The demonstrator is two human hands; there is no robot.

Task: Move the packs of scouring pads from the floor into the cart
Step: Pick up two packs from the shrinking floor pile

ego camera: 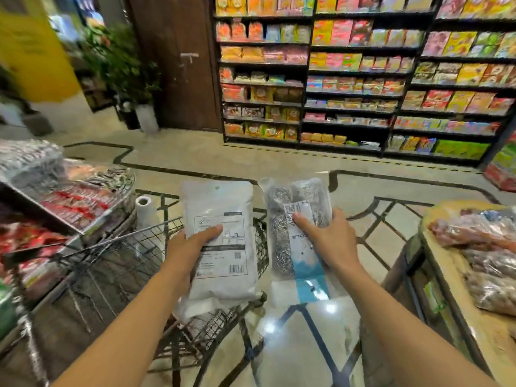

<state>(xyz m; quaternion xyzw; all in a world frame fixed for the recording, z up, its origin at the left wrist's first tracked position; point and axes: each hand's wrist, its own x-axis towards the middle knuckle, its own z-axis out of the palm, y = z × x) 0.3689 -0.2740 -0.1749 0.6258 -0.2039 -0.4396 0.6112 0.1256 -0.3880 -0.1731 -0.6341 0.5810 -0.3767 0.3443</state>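
Looking down from the head camera, the view had both forearms reaching up from the bottom of the frame, each hand holding one pack. The left hand (192,241) gripped a white opaque pack (220,241) by its left edge, thumb laid across the printed label, the rest of the fingers hidden behind. That pack hung over the near right corner of the wire cart (117,263), which filled the lower left of the frame. The right hand (326,238) held a clear pack of steel scouring pads (296,227) just right of centre, thumb on its barcode sticker, above the glossy floor (307,331) and still outside the cart's rim.

Both packs seemed light and soft, the film probably slick and crinkly; the steel wool inside should squash rather than break. A pinch across the flat middle, as here, looked secure enough; the thin sealed ends would likely flop. Nothing fragile, so a drop into the basket seemed safe.

Stocked shelves (363,79) crossed the upper right.
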